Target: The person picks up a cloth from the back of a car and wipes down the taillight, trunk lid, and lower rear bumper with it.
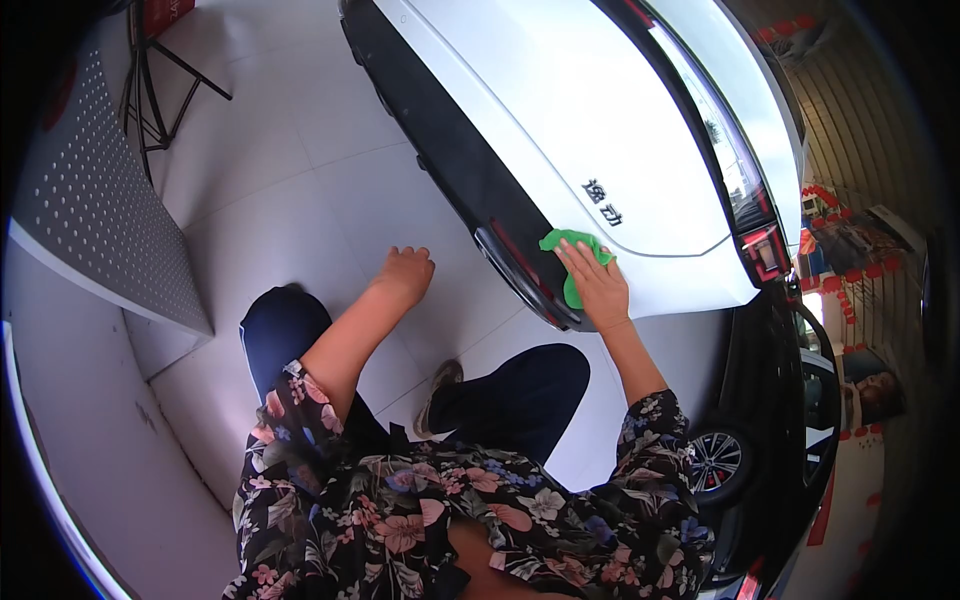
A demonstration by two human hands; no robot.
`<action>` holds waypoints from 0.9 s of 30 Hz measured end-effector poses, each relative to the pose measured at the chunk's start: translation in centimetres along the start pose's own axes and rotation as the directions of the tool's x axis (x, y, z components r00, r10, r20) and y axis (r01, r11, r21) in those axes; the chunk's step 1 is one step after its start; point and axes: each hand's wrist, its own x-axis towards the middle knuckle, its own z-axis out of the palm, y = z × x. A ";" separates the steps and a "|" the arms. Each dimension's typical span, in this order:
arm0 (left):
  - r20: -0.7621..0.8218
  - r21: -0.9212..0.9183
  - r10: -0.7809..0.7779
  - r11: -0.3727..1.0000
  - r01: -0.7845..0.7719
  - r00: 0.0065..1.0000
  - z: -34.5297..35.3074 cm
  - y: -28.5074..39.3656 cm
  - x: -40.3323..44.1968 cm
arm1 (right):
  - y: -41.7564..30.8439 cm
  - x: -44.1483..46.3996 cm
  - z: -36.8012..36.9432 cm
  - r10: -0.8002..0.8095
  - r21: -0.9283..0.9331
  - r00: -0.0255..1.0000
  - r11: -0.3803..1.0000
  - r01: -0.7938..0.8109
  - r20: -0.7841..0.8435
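Note:
My right hand (600,292) presses a green cloth (574,243) against the rear corner of a white car (570,100). Its fingers lie over the cloth, whose edges stick out around them. The cloth spans the white body panel and the black lower bumper (470,170). Dark lettering (602,203) sits on the white panel just above this hand. My left hand (405,272) hangs in front of the bumper, apart from the car, its fingers curled in; nothing shows in it, though the palm side is hidden.
A grey perforated counter (100,190) stands at the left, beside a black metal stand (165,125). A black car (760,400) is parked at the right, close to the white one. Pale floor tiles (310,140) lie below. My bent knees (540,385) are under my arms.

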 end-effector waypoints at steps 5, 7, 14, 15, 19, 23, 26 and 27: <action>-0.041 -0.048 0.021 0.999 -0.023 0.999 -1.2 0.6 -0.5 | -0.6 2.5 0.5 -0.001 -0.007 0.999 1.000 0.000 -0.041; -0.057 -0.036 0.040 0.998 -0.042 0.998 -1.4 0.9 -0.7 | -1.9 5.6 0.8 0.034 0.026 0.997 0.999 -0.032 -0.076; -0.082 -0.067 0.021 0.997 -0.026 0.996 -2.3 1.0 -0.3 | -6.1 16.7 6.2 -0.152 -0.205 0.965 0.959 0.196 0.216; -0.095 -0.079 0.009 0.997 -0.016 0.995 -2.3 1.0 -0.2 | -6.6 18.1 7.1 -0.133 -0.236 0.963 0.953 0.190 0.236; -0.102 -0.054 -0.017 0.998 0.012 0.995 -3.0 1.4 -0.2 | -8.8 22.7 9.9 -0.049 -0.278 0.952 0.951 0.136 0.301; -0.181 -0.044 -0.025 0.999 0.017 0.983 -1.6 1.3 0.2 | -9.5 26.9 12.5 -0.011 -0.134 0.964 0.990 0.049 0.267; -0.137 -0.032 -0.018 0.999 0.013 0.990 -2.2 0.9 0.3 | -10.0 26.7 13.0 -0.071 -0.104 0.962 0.989 0.102 0.263; -0.110 -0.042 -0.020 0.999 0.016 0.994 -2.2 0.7 0.5 | -10.5 25.9 13.6 -0.104 -0.076 0.959 0.989 0.128 0.265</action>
